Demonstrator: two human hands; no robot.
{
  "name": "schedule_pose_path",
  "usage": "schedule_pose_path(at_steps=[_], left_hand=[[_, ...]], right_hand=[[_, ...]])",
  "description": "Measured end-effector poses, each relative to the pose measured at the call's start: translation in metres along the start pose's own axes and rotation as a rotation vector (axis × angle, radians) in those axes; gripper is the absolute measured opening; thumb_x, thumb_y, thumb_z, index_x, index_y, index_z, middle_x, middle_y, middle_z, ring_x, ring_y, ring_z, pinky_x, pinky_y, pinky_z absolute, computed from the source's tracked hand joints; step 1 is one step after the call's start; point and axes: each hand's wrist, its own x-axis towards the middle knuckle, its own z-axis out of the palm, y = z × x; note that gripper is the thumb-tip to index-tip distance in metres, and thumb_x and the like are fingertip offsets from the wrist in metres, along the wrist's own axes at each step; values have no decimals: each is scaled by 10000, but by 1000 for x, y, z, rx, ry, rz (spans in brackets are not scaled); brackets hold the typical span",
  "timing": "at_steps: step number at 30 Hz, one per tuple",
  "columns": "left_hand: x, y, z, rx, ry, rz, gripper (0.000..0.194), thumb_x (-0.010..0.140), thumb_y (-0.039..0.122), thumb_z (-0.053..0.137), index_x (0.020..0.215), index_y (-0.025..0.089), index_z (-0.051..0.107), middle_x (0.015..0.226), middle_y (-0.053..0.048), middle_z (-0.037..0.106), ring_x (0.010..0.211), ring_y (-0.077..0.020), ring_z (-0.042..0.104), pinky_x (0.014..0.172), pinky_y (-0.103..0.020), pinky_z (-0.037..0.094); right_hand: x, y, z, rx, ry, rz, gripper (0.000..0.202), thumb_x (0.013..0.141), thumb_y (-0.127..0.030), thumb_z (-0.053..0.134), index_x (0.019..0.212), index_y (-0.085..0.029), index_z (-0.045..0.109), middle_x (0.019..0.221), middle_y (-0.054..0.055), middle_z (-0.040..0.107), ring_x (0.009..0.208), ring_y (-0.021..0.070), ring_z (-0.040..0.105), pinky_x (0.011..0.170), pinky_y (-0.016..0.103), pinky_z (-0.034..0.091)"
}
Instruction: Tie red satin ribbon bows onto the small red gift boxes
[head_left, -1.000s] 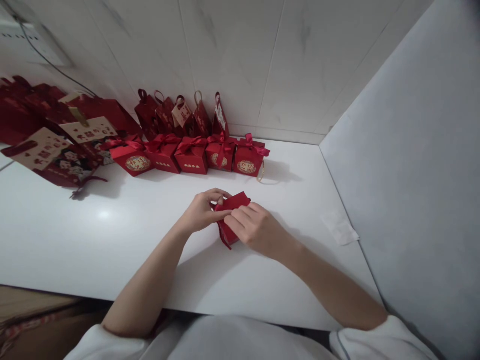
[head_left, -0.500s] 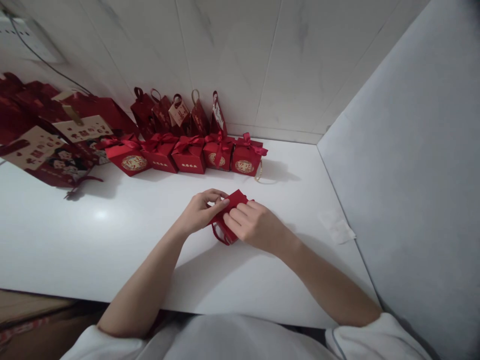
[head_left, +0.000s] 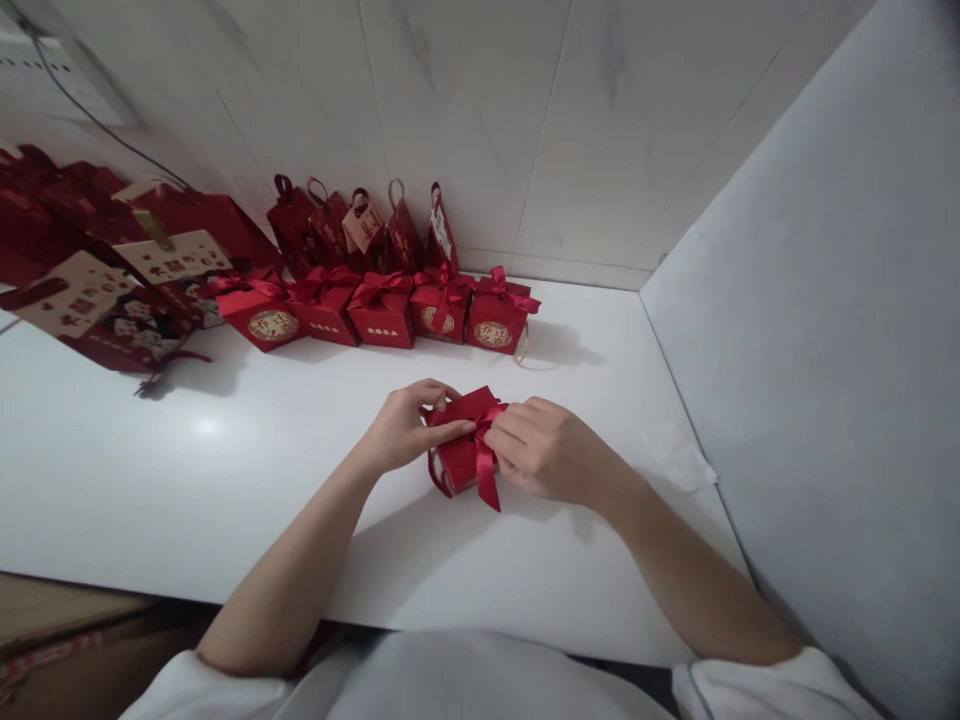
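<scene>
A small red box (head_left: 459, 462) rests on the white table in front of me, with a rope handle at its lower left. My left hand (head_left: 416, 425) grips the box from the left, its thumb on the top near the ribbon. A shiny red ribbon (head_left: 487, 478) lies over the box, one tail hanging down the near side. My right hand (head_left: 536, 447) is closed on the ribbon at the right of the box; its fingertips are partly hidden.
Behind stands a row of red boxes with bows (head_left: 381, 318), with small handled red boxes (head_left: 405, 238) against the wall. Larger red gift bags (head_left: 97, 310) fill the left. A white tissue (head_left: 686, 460) lies near the right panel.
My right hand has moved right, off the top of the box. The ribbon and its hanging tail now show on the box. My left thumb reaches further over the top.
</scene>
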Motion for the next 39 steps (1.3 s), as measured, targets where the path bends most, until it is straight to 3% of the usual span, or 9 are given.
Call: schedule_pose_path(at_steps=[6,13,24,27,30,33,36,39], left_hand=[[-1,2,1,-16,-1,-25,481,774,488,713,606,173,390,1036,-67,680,795,-165,585,677,-301,452],[-1,3,10,38,125,-75,492,799,504,679,581,171,392,1029,-73,677,802,-178,607,713,-320,458],[0,-1,12,38,140,-88,501,795,468,695,571,175,357,1025,-62,666,866,-195,619,747,-330,441],[0,-1,9,23,123,-67,486,804,452,692,575,173,367,1025,-61,656,876,-192,612,771,-332,442],[1,0,3,-89,29,-27,442,823,438,676,595,169,410,1079,-66,641,885,-183,600,783,-321,453],[1,0,-3,-215,-57,-34,375,858,427,641,633,162,500,1143,-68,627,895,-173,591,805,-314,458],[2,-2,-6,-309,-78,-77,373,872,423,627,630,155,531,1176,-71,614,882,-167,589,794,-311,461],[3,-6,-5,-388,-87,-107,392,861,412,642,605,150,503,1170,-70,615,852,-157,590,766,-308,463]], right_hand=[[5,-20,9,-119,129,36,247,893,-58,483,691,-171,568,549,-26,495,508,126,421,509,291,307],[5,-38,28,-109,235,237,191,897,-48,493,791,-142,621,473,-55,481,400,89,420,440,258,330],[-1,-28,36,128,330,183,168,825,-42,530,741,-167,605,479,-74,480,419,78,411,456,247,344],[0,-28,29,281,278,196,139,848,-80,537,783,-179,609,511,-69,526,445,82,446,480,246,351],[-1,-23,15,553,203,339,34,882,-188,577,872,-191,609,580,-62,569,489,82,488,524,232,393],[-2,-12,6,717,241,647,104,946,-276,526,908,-209,596,735,-17,619,633,107,558,596,235,437],[-3,2,10,830,222,859,182,964,-370,499,945,-224,606,958,36,634,891,160,606,732,275,481],[-4,12,22,1072,109,925,249,941,-456,516,953,-231,621,1127,64,609,1052,194,593,862,342,497]])
